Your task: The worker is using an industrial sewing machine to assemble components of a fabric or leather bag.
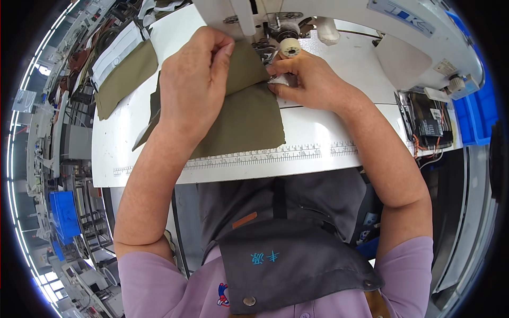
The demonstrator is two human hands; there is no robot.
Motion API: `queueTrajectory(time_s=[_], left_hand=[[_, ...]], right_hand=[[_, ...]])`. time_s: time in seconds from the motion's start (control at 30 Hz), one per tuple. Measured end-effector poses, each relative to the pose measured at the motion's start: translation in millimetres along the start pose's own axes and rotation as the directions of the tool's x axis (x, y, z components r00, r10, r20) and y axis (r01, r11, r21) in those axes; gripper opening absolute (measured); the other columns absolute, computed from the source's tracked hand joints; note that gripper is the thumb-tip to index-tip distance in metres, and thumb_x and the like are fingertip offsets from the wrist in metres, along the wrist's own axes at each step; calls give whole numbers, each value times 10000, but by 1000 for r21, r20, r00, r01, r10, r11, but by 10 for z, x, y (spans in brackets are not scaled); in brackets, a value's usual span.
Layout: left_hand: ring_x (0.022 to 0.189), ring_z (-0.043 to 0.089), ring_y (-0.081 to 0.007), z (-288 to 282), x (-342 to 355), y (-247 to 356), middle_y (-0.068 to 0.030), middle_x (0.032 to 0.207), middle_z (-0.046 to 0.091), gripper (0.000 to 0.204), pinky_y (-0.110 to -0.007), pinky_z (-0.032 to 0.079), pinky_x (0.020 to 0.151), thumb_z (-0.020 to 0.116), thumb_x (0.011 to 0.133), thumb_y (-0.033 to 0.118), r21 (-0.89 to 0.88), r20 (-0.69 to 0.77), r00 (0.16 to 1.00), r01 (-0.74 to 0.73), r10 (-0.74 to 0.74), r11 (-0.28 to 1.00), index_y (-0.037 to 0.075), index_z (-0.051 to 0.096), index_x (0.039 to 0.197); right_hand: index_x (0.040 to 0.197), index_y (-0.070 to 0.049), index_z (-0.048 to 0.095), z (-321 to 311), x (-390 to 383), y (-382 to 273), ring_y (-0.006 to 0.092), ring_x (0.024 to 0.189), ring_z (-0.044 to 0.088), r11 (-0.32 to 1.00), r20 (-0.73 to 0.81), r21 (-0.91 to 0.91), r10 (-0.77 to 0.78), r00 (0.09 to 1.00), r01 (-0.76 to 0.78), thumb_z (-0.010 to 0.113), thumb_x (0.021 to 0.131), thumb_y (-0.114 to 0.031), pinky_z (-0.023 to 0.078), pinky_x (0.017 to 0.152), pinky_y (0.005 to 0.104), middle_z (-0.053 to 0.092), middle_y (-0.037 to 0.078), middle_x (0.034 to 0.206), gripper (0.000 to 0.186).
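An olive-green fabric piece (246, 124) lies on the white sewing table, with a folded or overlapping layer running up to the sewing machine's presser foot (265, 50). My left hand (193, 79) rests over its left part, thumb and forefinger pinched together at the cloth's upper edge. On the other side, my right hand (315, 82) has its thumb and fingertips at the cloth's right edge, close beside the needle area. Just what lies between those right fingertips is partly hidden. A pale round knob (290, 47) sits right above my right fingers.
The machine head (339, 16) spans the top. A ruler strip (265, 157) follows the table's front edge. More olive and white pieces (127, 77) lie at the left. A tray with small tools (429, 122) stands at the right, near a blue bin (474, 116).
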State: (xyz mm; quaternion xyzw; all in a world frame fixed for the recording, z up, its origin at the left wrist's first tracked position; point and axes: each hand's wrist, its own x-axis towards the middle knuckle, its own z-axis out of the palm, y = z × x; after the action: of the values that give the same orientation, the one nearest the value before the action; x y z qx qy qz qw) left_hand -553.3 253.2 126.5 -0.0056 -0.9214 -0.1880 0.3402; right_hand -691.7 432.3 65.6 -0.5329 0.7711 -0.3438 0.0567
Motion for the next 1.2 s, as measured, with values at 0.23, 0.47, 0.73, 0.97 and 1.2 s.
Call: queueTrajectory(time_s=[0.23,0.47,0.73,0.97,1.2], left_hand=[[711,677,-274,216,-45,-65,-78,833,697,70,-355,518,610,673,917,53,11,-216,966,-145,144,989,56,627,971],[711,672,-267,351,-62,-190,-64,847,688,83,-345,523,606,677,910,45,-2,-334,918,-227,213,974,66,629,975],[784,667,-248,289,-160,-242,-68,952,671,307,-349,531,679,797,813,218,-28,-2,987,-159,159,987,51,682,1044],[915,653,-220,373,-245,-331,-14,1037,659,202,-364,491,842,780,677,139,114,280,951,-170,132,979,75,761,868],[946,640,-196,520,-254,-429,36,970,695,220,-358,472,858,756,647,106,52,206,940,-287,271,957,98,762,866]], right_hand=[[1039,-124,753,168,66,247,265,868,658,996,-87,-71,-56,995,50,747,892,-240,540,775,377,644,80,952,188],[1006,-135,747,164,91,155,271,864,672,999,-84,-32,-26,996,23,766,873,-240,544,759,378,683,85,908,170],[956,-125,751,225,88,98,274,752,696,992,-181,-115,-78,980,58,774,832,-213,548,692,389,720,53,777,153],[936,-132,749,240,74,39,276,749,699,997,-188,-82,-23,982,8,756,825,-201,550,679,397,718,59,767,130],[931,-136,733,263,66,78,302,730,688,985,-208,-150,-111,972,81,745,799,-166,542,664,417,710,67,769,137]])
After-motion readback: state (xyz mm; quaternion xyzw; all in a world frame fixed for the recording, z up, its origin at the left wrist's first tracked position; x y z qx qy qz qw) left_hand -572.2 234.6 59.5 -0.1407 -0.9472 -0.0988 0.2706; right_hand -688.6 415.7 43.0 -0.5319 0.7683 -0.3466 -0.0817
